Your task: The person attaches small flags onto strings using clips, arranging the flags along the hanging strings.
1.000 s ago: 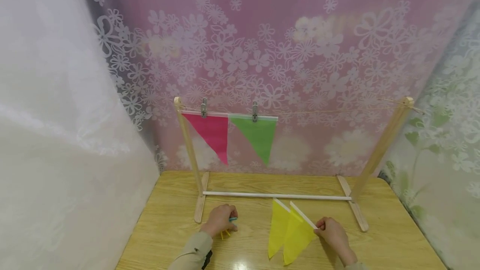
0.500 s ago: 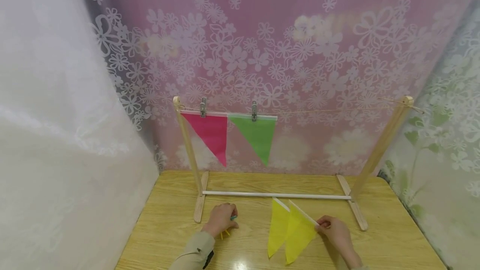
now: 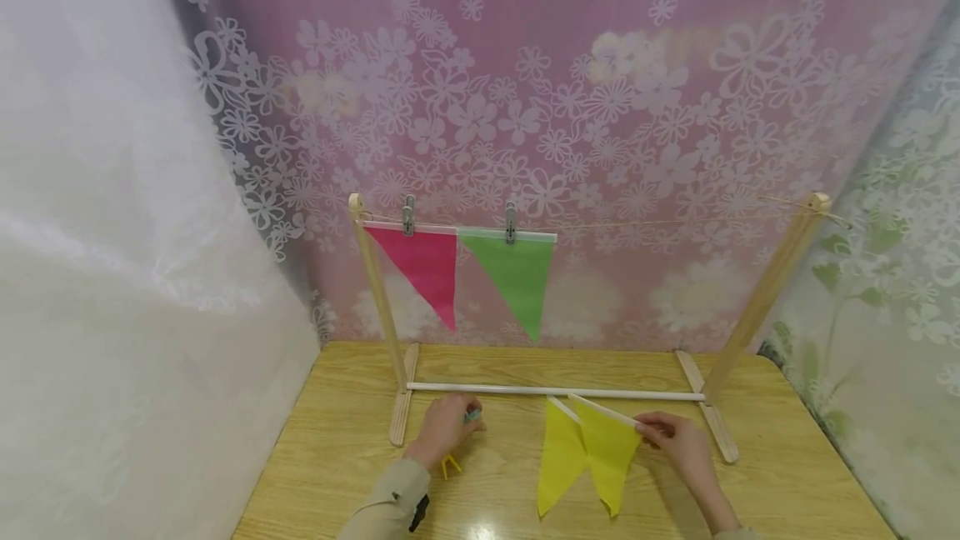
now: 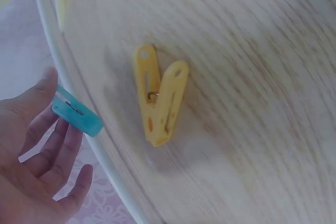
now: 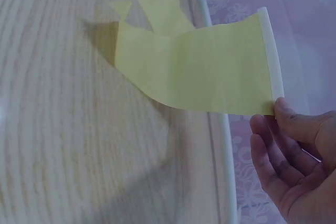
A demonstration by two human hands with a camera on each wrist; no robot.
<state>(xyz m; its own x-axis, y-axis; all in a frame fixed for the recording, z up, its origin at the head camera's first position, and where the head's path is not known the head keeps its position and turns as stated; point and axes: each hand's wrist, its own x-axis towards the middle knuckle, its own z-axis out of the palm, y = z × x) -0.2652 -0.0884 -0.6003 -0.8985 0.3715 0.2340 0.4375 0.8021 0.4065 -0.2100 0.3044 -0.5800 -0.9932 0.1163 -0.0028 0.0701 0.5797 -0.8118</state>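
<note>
My left hand (image 3: 444, 430) pinches a teal clothespin (image 4: 79, 113) between thumb and fingers, a little above the table. Below it on the wood lies a yellow clothespin (image 4: 170, 98), its handles spread apart. With thumb and forefinger, my right hand (image 3: 681, 442) pinches one end of the white top edge of a yellow pennant (image 3: 611, 448), whose point hangs toward the table. A second yellow pennant (image 3: 558, 465) lies just left of it, partly overlapped. Grey clothespins (image 3: 408, 217) hold a pink pennant (image 3: 431, 265) and a green pennant (image 3: 517, 273) on the string (image 3: 652, 222).
The string runs between a left wooden post (image 3: 381, 307) and a right wooden post (image 3: 765, 298). A white rod (image 3: 480, 390) joins their feet low across the table (image 3: 315, 457). Flowered curtains (image 3: 525, 65) close off the back and sides.
The held yellow pennant has risen and turned, its white edge now closer to level and its point hanging down. My left hand has moved slightly forward and right, with the teal clothespin.
</note>
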